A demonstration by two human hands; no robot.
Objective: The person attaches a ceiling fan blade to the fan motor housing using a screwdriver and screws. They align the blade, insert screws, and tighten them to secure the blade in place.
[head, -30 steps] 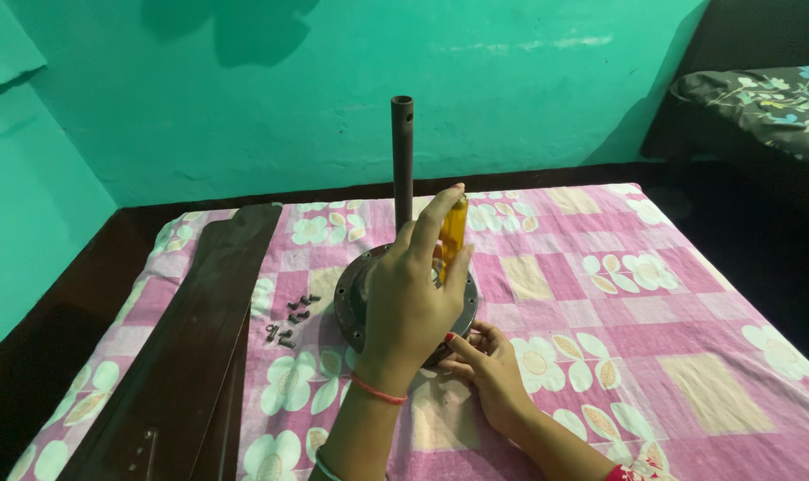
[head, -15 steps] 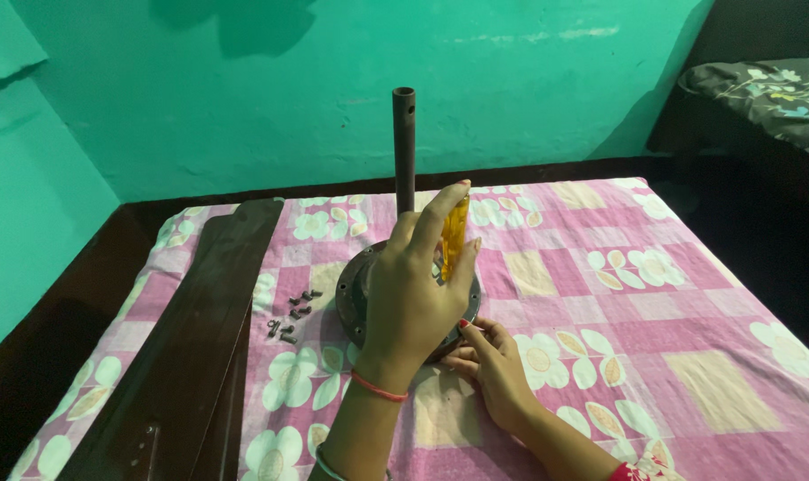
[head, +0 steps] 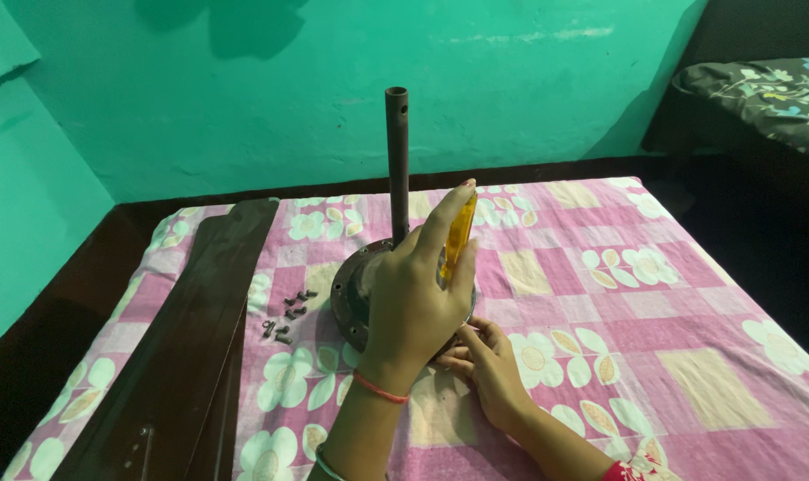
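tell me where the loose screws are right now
In the head view, the loose screws lie on the floral sheet, between the dark fan blades and the fan motor.

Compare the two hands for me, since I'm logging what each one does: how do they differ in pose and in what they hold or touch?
The left hand is raised, gripping a yellow-handled screwdriver upright; the right hand lies low on the floral sheet and holds no tool. The left hand covers the top of the round fan motor; the right hand's fingertips meet its lower edge. The left wrist wears an orange thread; the right shows a red sleeve. Both work at the motor.
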